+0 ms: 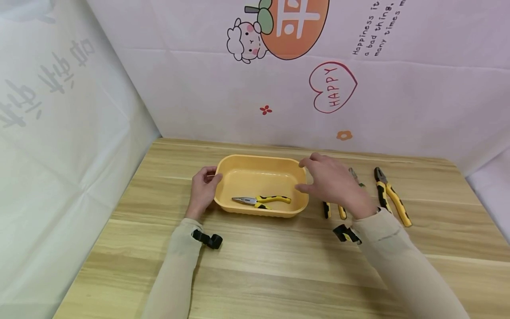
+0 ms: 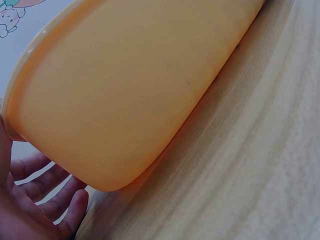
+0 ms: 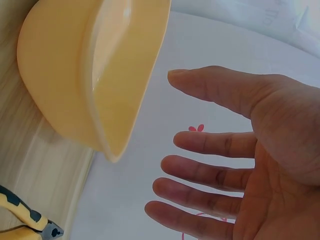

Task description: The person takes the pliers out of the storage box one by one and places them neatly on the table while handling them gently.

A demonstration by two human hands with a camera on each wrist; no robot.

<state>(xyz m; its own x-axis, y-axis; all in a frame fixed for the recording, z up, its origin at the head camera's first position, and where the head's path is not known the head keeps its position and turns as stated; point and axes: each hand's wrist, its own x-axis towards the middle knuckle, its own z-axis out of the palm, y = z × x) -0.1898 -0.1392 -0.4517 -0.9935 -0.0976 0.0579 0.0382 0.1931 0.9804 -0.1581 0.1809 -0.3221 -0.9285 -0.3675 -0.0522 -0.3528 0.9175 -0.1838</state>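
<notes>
A yellow plastic bin (image 1: 260, 161) stands on the table, with long-nose pliers (image 1: 247, 200) with yellow and black handles lying inside along its near wall. My left hand (image 1: 203, 189) holds the bin's left end, thumb on the rim and fingers along the outside; the left wrist view shows those fingers (image 2: 47, 187) beside the outer wall. Over the bin's right end hovers my right hand (image 1: 332, 181), its thumb and fingers spread. In the right wrist view its palm (image 3: 280, 165) holds nothing and stands apart from the bin.
Right of the bin, a pair of pliers (image 1: 341, 212) lies partly hidden under my right hand. Farther right are larger yellow and black pliers (image 1: 392, 195). A printed white cloth (image 1: 191, 88) hangs behind the wooden table (image 1: 255, 266), another cloth at the left.
</notes>
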